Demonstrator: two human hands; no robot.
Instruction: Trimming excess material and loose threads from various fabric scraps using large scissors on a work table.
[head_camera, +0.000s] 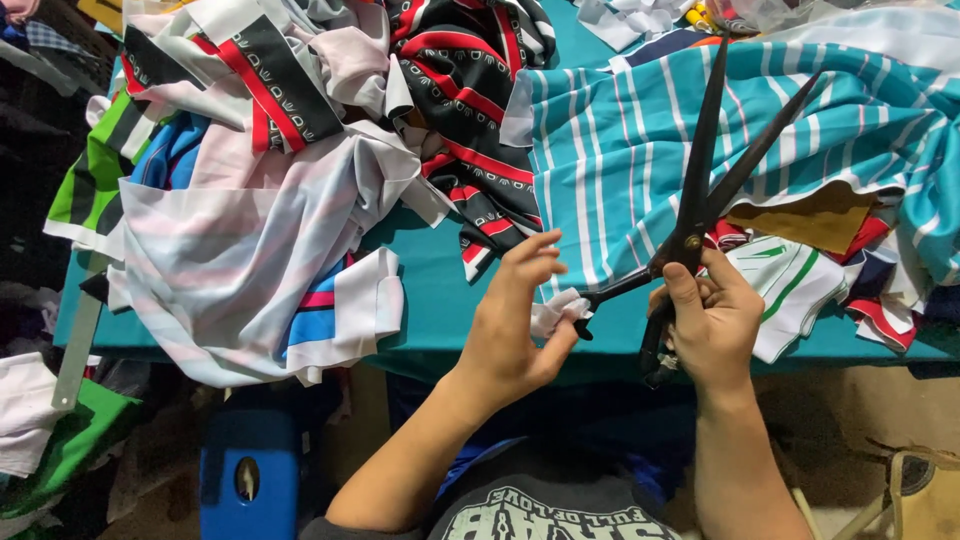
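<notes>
Two bare hands are working at the near edge of a teal desk (440, 290), close to the person's body. The right hand (712, 325) is gripping the lower handle of large black scissors (700, 210), its fingers wrapped tight around the loop and the thumb lying up along the handle; the blades are standing open in a narrow V, pointing away over the cloth. The left hand (510, 320) is lying half open, its fingers (535, 250) curling loosely upward while the thumb is pressing a small white scrap of fabric (555, 312) against the palm, just beside the other scissor handle. Below the desk a blue stool (250, 465) is standing on the floor at the left, with green and white cloth (50, 430) hanging near it. On the desk, a teal fabric with white stripes (640, 150) is spreading under the blades, a brown piece (815, 215) and white, green and red cut pieces (800, 285) lying at its right. To the left a pale pink and white heap (230, 240) is covering much of the surface. Farther back, black and red patterned cloth (470, 90) is piling up, and white scraps (625, 20) are lying at the far edge
</notes>
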